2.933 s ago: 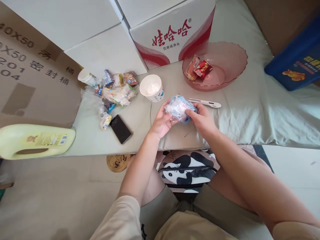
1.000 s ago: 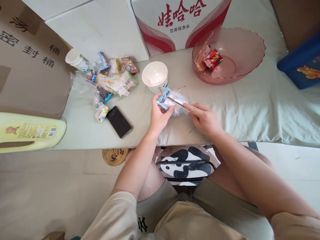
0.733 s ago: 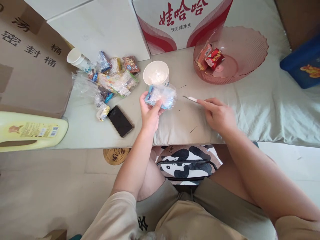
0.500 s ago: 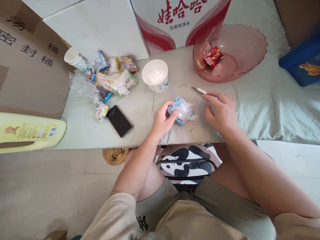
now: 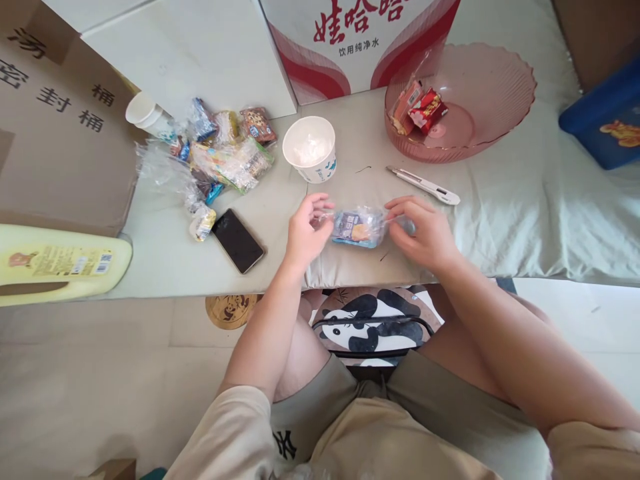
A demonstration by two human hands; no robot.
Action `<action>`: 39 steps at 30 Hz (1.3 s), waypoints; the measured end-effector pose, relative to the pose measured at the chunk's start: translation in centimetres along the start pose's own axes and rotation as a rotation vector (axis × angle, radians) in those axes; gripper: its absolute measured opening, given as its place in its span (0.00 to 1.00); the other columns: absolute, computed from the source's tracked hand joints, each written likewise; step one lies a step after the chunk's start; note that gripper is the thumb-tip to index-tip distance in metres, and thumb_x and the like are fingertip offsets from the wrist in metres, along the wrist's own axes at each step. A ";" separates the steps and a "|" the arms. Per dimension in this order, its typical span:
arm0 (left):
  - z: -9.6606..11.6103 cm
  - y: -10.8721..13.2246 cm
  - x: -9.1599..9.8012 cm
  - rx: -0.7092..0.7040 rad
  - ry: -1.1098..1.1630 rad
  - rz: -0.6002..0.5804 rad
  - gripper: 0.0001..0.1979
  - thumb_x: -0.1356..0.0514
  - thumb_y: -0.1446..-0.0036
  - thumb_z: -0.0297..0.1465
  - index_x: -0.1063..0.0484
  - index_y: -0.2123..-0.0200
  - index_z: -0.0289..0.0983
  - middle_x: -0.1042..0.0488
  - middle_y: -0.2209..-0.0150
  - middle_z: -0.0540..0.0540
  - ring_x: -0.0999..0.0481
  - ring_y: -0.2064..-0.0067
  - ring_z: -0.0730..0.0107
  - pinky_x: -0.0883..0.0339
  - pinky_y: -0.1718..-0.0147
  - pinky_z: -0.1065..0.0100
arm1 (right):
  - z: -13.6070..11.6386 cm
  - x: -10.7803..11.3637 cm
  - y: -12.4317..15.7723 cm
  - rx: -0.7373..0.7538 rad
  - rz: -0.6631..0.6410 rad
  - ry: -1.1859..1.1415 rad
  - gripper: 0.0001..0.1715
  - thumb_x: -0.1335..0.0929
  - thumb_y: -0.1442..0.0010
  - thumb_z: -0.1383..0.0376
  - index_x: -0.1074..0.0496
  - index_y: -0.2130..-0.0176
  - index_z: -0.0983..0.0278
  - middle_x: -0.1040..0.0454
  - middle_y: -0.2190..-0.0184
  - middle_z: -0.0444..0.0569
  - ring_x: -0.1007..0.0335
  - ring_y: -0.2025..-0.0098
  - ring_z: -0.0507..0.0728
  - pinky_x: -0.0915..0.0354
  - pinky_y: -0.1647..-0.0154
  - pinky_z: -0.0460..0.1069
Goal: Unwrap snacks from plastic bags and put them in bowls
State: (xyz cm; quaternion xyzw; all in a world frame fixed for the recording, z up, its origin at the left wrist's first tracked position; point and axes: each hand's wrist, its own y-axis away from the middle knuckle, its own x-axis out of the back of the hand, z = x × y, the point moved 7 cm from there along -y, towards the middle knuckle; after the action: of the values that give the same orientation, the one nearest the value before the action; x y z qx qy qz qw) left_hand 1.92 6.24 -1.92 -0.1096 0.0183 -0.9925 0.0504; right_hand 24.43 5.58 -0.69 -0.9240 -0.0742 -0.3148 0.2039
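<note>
A small blue snack packet in clear plastic wrap (image 5: 359,227) is stretched between both my hands just above the cloth-covered table (image 5: 525,200). My left hand (image 5: 306,232) pinches the wrap's left end. My right hand (image 5: 424,230) pinches its right end. A white utility knife (image 5: 424,185) lies on the cloth just beyond my right hand, with nothing touching it. A white paper cup (image 5: 310,148) stands behind the packet.
A pink plastic bowl (image 5: 480,87) at the back right holds red snack packets (image 5: 419,107). A heap of wrapped snacks (image 5: 225,157), a second paper cup (image 5: 143,113) and a black phone (image 5: 238,231) lie to the left. A yellow jug (image 5: 60,263), cardboard boxes and a blue bin (image 5: 605,113) border the table.
My right hand cut at the wrap with the knife, then laid the knife down on the cloth. Both hands now pull the wrapped packet from its two ends.
</note>
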 end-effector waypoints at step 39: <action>0.7 1.5 -0.2 -0.161 -0.698 -0.276 0.03 0.36 0.47 0.28 0.25 0.66 0.38 0.33 0.39 0.39 0.39 0.33 0.51 0.45 0.34 0.49 | -2.7 -0.6 1.5 0.118 -0.138 0.522 0.21 0.35 0.37 0.62 0.25 0.46 0.61 0.24 0.54 0.57 0.30 0.54 0.66 0.36 0.57 0.57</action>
State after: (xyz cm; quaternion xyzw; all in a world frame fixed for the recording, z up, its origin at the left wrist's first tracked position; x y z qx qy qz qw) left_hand 2.36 4.77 -1.35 -0.4461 0.0629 -0.8883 -0.0892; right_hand 22.81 3.07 0.40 -0.7909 -0.1001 -0.5507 0.2475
